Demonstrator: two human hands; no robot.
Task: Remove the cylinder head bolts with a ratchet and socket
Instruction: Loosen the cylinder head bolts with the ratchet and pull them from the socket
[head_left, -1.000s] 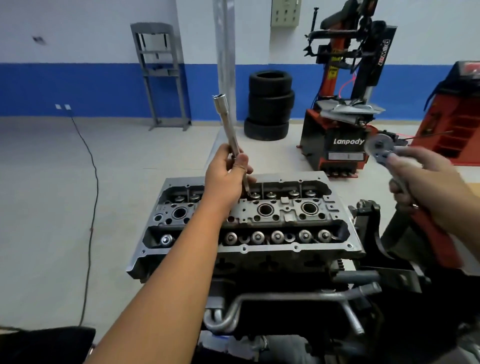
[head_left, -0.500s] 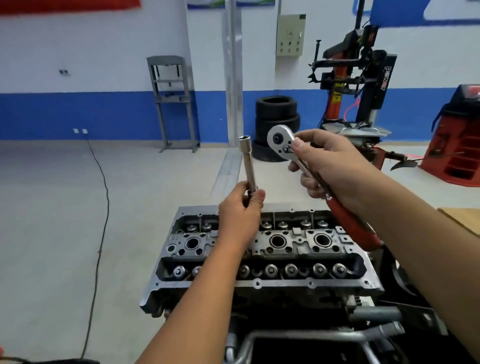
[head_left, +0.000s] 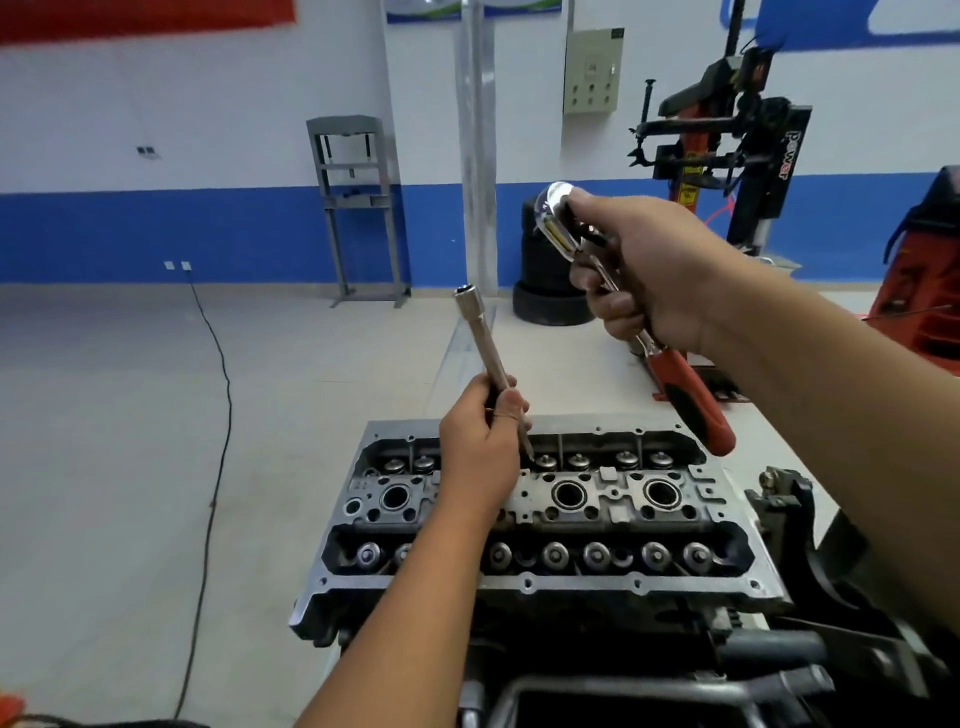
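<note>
A bare aluminium cylinder head (head_left: 613, 506) sits on an engine in front of me, valve springs and spark plug wells showing. My left hand (head_left: 480, 460) grips a long chrome socket extension (head_left: 480, 340) that stands nearly upright, its lower tip down in the head's far row, its open drive end at the top. My right hand (head_left: 649, 270) holds a chrome ratchet (head_left: 553, 208) with a red and black handle (head_left: 693, 402), raised above and to the right of the extension's top. Ratchet and extension are apart.
An engine stand bracket (head_left: 784, 499) juts out right of the head. Behind stand stacked tyres (head_left: 545, 291), a tyre changer (head_left: 737, 150), a grey press frame (head_left: 358, 208) and a red machine (head_left: 924, 260). A black cable (head_left: 218, 415) runs across the floor at left.
My right hand has brought the ratchet from the far right to above the extension and turned its head over. The left hand stays on the extension. The view has tilted up.
</note>
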